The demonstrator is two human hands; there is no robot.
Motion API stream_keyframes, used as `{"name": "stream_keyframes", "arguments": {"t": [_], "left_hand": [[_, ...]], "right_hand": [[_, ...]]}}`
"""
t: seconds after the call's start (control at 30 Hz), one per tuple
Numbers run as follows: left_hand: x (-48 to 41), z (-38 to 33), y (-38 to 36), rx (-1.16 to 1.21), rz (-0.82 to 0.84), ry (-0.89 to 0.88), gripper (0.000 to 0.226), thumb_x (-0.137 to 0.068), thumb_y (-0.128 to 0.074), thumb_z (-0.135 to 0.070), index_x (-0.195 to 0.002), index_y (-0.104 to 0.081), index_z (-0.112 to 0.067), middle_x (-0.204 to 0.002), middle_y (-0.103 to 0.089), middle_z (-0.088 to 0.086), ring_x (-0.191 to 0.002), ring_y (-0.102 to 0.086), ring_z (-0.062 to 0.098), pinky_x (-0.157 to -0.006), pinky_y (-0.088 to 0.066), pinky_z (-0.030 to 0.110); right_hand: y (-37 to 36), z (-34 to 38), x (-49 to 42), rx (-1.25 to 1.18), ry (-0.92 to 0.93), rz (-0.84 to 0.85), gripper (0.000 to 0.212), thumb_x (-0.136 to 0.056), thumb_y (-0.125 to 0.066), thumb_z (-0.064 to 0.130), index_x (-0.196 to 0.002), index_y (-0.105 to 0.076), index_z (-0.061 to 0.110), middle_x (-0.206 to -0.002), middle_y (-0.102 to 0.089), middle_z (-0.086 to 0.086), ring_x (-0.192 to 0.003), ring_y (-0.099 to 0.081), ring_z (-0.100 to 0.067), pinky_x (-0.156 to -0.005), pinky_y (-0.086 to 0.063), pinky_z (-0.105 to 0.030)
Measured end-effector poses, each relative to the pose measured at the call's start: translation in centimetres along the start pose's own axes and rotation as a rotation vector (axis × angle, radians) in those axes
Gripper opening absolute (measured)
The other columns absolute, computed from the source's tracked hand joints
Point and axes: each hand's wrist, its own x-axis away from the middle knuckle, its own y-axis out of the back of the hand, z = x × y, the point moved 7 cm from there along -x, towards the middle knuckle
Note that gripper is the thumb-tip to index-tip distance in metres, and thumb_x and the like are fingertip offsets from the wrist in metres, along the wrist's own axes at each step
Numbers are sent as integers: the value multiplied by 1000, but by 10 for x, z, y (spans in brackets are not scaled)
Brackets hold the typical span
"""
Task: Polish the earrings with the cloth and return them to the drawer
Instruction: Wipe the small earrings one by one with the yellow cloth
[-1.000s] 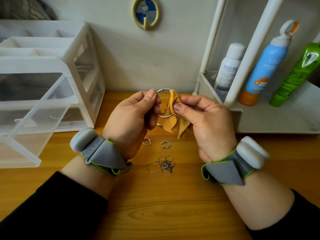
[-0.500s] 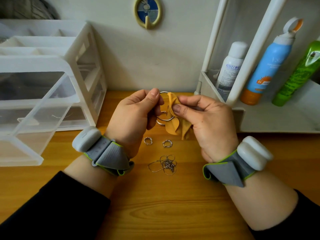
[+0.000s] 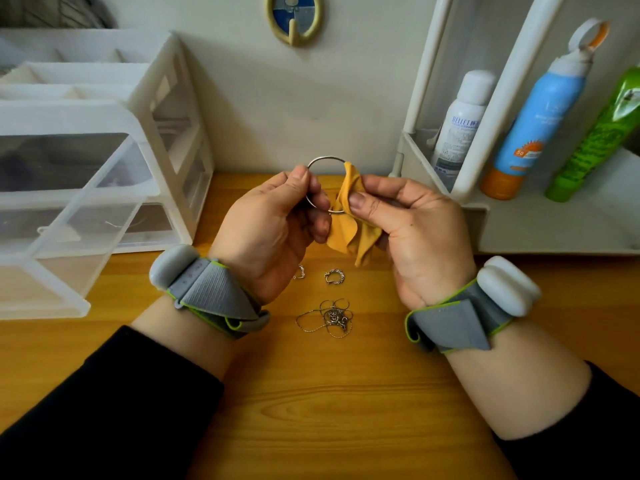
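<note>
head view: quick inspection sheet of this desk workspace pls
surface: wooden desk, orange-brown grain.
job's things: large silver hoop earring pinched by left hand; yellow polishing cloth pinched over its rim by right hand; small silver earring lies on the desk, another partly hidden beside it; clear plastic drawer pulled open at left.
clutter: tangled silver chain on the desk.
grippers: both hands occupied; grey strapped wrist units on each.
cables: nothing seen.
surroundings: white rack holding white spray bottle, blue spray bottle, green bottle; yellow oval wall hook.
</note>
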Motion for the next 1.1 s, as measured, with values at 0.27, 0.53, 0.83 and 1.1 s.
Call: {"name": "stream_keyframes", "arguments": {"t": [0.27,0.53,0.83,1.1], "left_hand": [[-1,-6,12,-97,-116,-46,29,-99,-40,-23,-79,-56,-11,-66,-53,3,-51,-44,15,-51,-34,26],[2,-18,43,-367,-363,-131,25,-94,-54,-23,-72,-64,-16,-64,-56,-2,-54,-44,13,-50,-34,25],[-5,-17,52,-1084,-459,-181,18,-86,-65,-35,-79,-70,-19,-66,-59,-12,-56,-49,4,-46,-35,9],[-8,-8,54,-1248,-420,-79,12,-85,-65,-34,-83,-71,-24,-74,-61,-9,-70,-55,9,-55,-38,19]], "right_hand": [[0,5,1,150,93,7,21,-74,-73,-3,-85,-71,15,-74,-72,5,-71,-69,-10,-64,-54,-20],[5,7,0,164,110,-30,18,-76,-73,2,-86,-71,17,-79,-72,1,-74,-69,-11,-61,-51,-18],[6,8,2,170,120,-36,17,-76,-73,1,-84,-70,16,-73,-71,5,-70,-68,-8,-60,-52,-18],[6,6,0,154,118,-27,17,-76,-72,0,-85,-70,14,-70,-71,6,-68,-67,-7,-61,-52,-18]]}}
